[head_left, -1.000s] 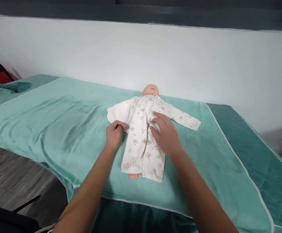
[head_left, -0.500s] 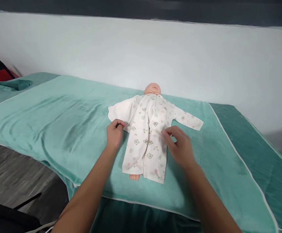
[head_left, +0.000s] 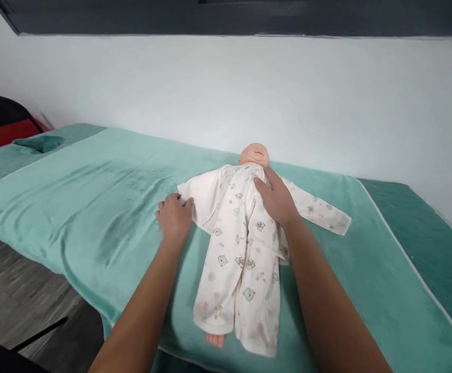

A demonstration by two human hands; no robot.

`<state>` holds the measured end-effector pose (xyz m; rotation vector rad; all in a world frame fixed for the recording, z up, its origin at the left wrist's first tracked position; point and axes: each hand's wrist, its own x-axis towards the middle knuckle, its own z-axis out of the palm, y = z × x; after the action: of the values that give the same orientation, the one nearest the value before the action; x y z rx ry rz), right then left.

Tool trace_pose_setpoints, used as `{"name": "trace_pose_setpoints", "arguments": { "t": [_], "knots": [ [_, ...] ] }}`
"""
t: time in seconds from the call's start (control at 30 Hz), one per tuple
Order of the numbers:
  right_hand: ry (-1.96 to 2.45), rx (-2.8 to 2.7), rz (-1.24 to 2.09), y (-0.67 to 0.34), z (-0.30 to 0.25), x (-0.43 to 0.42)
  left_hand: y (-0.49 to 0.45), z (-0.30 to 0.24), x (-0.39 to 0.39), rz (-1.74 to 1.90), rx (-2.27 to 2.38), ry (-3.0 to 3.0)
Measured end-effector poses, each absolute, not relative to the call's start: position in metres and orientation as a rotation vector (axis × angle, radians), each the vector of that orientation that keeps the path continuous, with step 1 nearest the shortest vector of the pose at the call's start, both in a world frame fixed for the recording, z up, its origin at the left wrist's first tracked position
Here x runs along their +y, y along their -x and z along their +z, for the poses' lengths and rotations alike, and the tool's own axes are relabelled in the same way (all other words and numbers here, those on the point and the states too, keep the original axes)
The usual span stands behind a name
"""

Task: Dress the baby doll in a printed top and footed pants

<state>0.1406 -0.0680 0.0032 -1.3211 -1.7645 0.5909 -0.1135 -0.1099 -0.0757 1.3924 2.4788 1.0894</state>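
Note:
A baby doll lies on its back, its bald head (head_left: 254,154) away from me. It is dressed in white baby clothes (head_left: 229,254) printed with small bears. One doll foot (head_left: 215,340) sticks out of a trouser leg. At the end of the left-hand sleeve (head_left: 199,189) is my left hand (head_left: 174,216), its thumb and fingers apart around the cuff's edge. My right hand (head_left: 278,199) rests on the upper chest near the collar, thumb spread from the fingers, whose tips are partly hidden. The other sleeve (head_left: 319,210) stretches out to the right.
A light green blanket (head_left: 105,207) covers the bed under the doll, with darker green cloth (head_left: 400,207) at the right. Behind stands a white wall (head_left: 210,88). A black and red item (head_left: 4,132) is at the far left, and grey floor (head_left: 19,280) shows below the bed's left edge.
My right hand has moved up from the trouser leg to the doll's chest. My left hand has shifted outward to the sleeve's end, its fingers spreading. The view has moved closer.

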Motion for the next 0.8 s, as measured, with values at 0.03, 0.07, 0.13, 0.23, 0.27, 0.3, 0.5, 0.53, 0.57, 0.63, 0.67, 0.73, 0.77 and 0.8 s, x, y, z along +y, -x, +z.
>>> {"name": "trace_pose_setpoints", "arguments": {
  "t": [0.03, 0.07, 0.13, 0.23, 0.27, 0.3, 0.5, 0.53, 0.57, 0.63, 0.67, 0.73, 0.77, 0.8],
  "knots": [
    [1.314, -1.768, 0.602, -0.142, 0.002, -0.069, 0.114, -0.077, -0.11, 1.099, 2.454, -1.382],
    [1.315, -1.771, 0.61, -0.143, 0.001, -0.07, 0.113, -0.077, -0.11, 1.142, 2.414, -1.358],
    [1.341, -1.779, 0.623, -0.145, 0.0, -0.071, 0.109, -0.074, -0.11, 1.317, 2.264, -1.302],
    [1.396, -1.777, 0.661, -0.146, 0.0, -0.071, 0.09, -0.053, -0.114, 1.599, 1.919, -1.335],
    [1.405, -1.77, 0.677, -0.146, -0.001, -0.071, 0.081, -0.043, -0.118, 1.661, 1.817, -1.391],
    [1.406, -1.759, 0.69, -0.147, -0.001, -0.071, 0.071, -0.033, -0.122, 1.701, 1.733, -1.476],
    [1.287, -1.638, 0.732, -0.149, -0.008, -0.068, 0.022, -0.004, -0.158, 1.303, 1.171, -2.563],
    [1.266, -1.6, 0.739, -0.149, -0.009, -0.067, 0.02, -0.009, -0.164, 1.257, 1.134, -2.636],
    [1.25, -1.566, 0.742, -0.149, -0.009, -0.067, 0.02, -0.015, -0.169, 1.275, 1.144, -2.646],
    [1.23, -1.541, 0.734, -0.149, -0.01, -0.067, 0.025, -0.028, -0.177, 1.404, 1.256, -2.538],
    [1.22, -1.548, 0.721, -0.148, -0.01, -0.067, 0.028, -0.034, -0.18, 1.471, 1.327, -2.452],
    [1.197, -1.591, 0.685, -0.148, -0.009, -0.067, 0.033, -0.042, -0.184, 1.541, 1.424, -2.285],
    [1.186, -1.619, 0.664, -0.147, -0.009, -0.067, 0.035, -0.044, -0.187, 1.54, 1.428, -2.223],
    [1.177, -1.647, 0.644, -0.147, -0.009, -0.067, 0.037, -0.045, -0.189, 1.521, 1.403, -2.183]
  ]
}}
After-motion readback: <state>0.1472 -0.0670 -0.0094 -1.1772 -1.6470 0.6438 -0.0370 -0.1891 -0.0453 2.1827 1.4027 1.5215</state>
